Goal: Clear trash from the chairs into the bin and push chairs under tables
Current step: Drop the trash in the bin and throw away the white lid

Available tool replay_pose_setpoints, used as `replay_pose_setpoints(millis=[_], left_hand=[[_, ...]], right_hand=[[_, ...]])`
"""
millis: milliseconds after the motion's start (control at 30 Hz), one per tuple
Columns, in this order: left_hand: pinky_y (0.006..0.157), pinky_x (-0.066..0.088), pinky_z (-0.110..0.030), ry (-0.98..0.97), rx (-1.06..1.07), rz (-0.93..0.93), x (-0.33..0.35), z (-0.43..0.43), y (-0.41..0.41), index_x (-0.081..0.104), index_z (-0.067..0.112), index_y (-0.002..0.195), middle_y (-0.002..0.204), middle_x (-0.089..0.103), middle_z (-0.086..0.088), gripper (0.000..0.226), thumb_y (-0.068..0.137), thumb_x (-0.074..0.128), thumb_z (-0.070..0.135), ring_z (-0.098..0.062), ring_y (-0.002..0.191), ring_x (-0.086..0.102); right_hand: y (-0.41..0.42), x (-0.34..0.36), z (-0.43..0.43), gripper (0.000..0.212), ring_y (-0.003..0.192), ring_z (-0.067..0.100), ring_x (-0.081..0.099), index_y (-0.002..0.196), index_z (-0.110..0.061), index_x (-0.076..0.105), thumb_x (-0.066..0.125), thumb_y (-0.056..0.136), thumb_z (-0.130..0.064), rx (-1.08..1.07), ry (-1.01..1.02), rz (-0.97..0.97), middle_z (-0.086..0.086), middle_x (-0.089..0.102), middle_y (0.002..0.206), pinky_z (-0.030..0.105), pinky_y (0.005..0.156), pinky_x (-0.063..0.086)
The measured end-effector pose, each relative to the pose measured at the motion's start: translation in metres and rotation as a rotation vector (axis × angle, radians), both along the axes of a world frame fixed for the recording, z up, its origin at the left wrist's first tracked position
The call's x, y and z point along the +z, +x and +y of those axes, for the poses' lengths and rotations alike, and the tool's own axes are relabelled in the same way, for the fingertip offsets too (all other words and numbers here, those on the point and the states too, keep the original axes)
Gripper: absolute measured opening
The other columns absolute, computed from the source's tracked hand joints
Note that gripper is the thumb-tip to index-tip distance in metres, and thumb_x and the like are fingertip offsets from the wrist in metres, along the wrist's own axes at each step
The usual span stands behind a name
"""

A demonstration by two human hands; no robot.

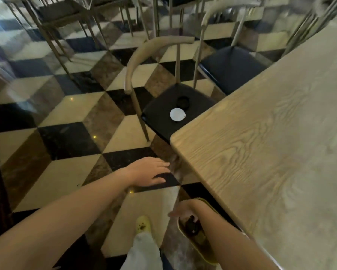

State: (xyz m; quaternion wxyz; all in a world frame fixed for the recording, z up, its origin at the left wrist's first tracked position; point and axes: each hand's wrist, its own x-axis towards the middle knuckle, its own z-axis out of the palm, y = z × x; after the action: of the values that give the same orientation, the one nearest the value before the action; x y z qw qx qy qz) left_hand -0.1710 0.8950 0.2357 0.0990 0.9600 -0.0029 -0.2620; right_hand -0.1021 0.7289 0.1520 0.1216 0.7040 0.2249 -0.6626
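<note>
- Nearest chair (160, 78): curved tan wooden backrest, thin metal legs, black padded seat. Stands out from the light wood-grain table (271, 149); only the seat's near corner is tucked under the table corner.
- On that seat: a white round lid or disc (177, 114), lying flat, and just behind it a black round cup-like container (183, 102), almost touching. Both sit toward the table side of the seat.
- Second chair with dark blue seat (232, 69) stands further along the same table edge, partly under it.
- Left hand (152, 171): palm down, fingers extended and together, hovering over the checkered tile floor (66, 123), near the table corner. Grips nothing.
- Right hand (185, 211): low beside the table edge, fingers loosely spread, over the rim of a yellow-rimmed bin or container (200, 242) with dark contents. Blurred; cannot tell whether it touches or holds the rim.
- Person's light trouser leg (142, 252) and yellow shoe (143, 224) visible between the arms.
- More chairs in the background, blurred.
</note>
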Motion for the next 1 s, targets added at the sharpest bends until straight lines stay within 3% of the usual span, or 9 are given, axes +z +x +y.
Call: replay_pose_setpoints(millis=[100, 200, 367, 500, 800, 933, 1000], left_hand=[[0.113, 0.035, -0.04, 0.071, 0.138, 0.243, 0.009, 0.068, -0.004, 0.038, 0.025, 0.144, 0.146, 0.047, -0.001, 0.052, 0.097, 0.041, 0.047, -0.02, 0.136, 0.041], [0.112, 0.033, -0.038, 0.074, 0.289, 0.404, 0.014, 0.126, 0.001, 0.036, 0.022, 0.145, 0.148, 0.043, -0.002, 0.053, 0.098, 0.039, 0.045, -0.023, 0.136, 0.041], [0.112, 0.029, -0.036, 0.046, 0.315, 0.425, 0.038, 0.187, 0.043, 0.033, 0.017, 0.148, 0.15, 0.042, -0.005, 0.052, 0.101, 0.036, 0.04, -0.024, 0.138, 0.038], [0.109, 0.035, -0.038, 0.012, 0.307, 0.392, 0.037, 0.227, 0.098, 0.044, 0.016, 0.141, 0.143, 0.049, -0.006, 0.048, 0.099, 0.039, 0.04, -0.023, 0.131, 0.046], [0.11, 0.032, -0.034, -0.044, 0.148, 0.415, 0.022, 0.302, 0.237, 0.043, 0.013, 0.142, 0.146, 0.046, -0.005, 0.049, 0.101, 0.034, 0.04, -0.023, 0.134, 0.042], [0.109, 0.035, -0.034, -0.07, 0.113, 0.402, 0.009, 0.323, 0.282, 0.048, 0.012, 0.138, 0.142, 0.05, -0.006, 0.048, 0.101, 0.034, 0.039, -0.023, 0.13, 0.046], [0.105, 0.038, -0.035, -0.064, 0.085, 0.413, -0.002, 0.328, 0.302, 0.054, 0.011, 0.131, 0.134, 0.056, -0.006, 0.045, 0.101, 0.034, 0.039, -0.023, 0.124, 0.051]], right_hand=[[0.002, 0.022, 0.063, 0.068, 0.129, 0.026, 0.048, 0.146, -0.016, 0.031, 0.05, 0.091, -0.051, -0.058, 0.031, -0.004, 0.008, 0.043, 0.146, 0.039, 0.096, 0.046], [0.008, 0.043, 0.124, 0.062, 0.127, 0.027, 0.051, 0.144, -0.011, 0.034, 0.046, 0.095, -0.046, -0.042, 0.12, 0.019, 0.01, 0.046, 0.144, 0.04, 0.099, 0.043], [0.043, 0.071, 0.206, 0.06, 0.126, 0.029, 0.052, 0.143, -0.006, 0.035, 0.044, 0.097, -0.043, -0.093, 0.261, 0.002, 0.012, 0.049, 0.142, 0.043, 0.104, 0.042], [0.1, 0.083, 0.257, 0.057, 0.125, 0.028, 0.053, 0.14, -0.004, 0.04, 0.041, 0.097, -0.043, -0.147, 0.294, -0.017, 0.012, 0.05, 0.141, 0.045, 0.105, 0.043], [0.244, 0.058, 0.304, 0.064, 0.128, 0.024, 0.05, 0.143, -0.005, 0.031, 0.042, 0.095, -0.046, -0.306, 0.137, -0.141, 0.009, 0.048, 0.144, 0.044, 0.107, 0.04], [0.28, 0.041, 0.302, 0.061, 0.108, 0.025, 0.059, 0.142, -0.01, 0.033, 0.046, 0.092, -0.043, -0.445, 0.18, -0.269, 0.008, 0.057, 0.123, 0.034, 0.088, 0.047], [0.293, 0.029, 0.298, 0.037, 0.091, 0.024, 0.053, 0.111, -0.01, 0.054, 0.048, 0.092, -0.042, -0.504, 0.248, -0.349, 0.003, 0.055, 0.092, 0.025, 0.07, 0.044]])
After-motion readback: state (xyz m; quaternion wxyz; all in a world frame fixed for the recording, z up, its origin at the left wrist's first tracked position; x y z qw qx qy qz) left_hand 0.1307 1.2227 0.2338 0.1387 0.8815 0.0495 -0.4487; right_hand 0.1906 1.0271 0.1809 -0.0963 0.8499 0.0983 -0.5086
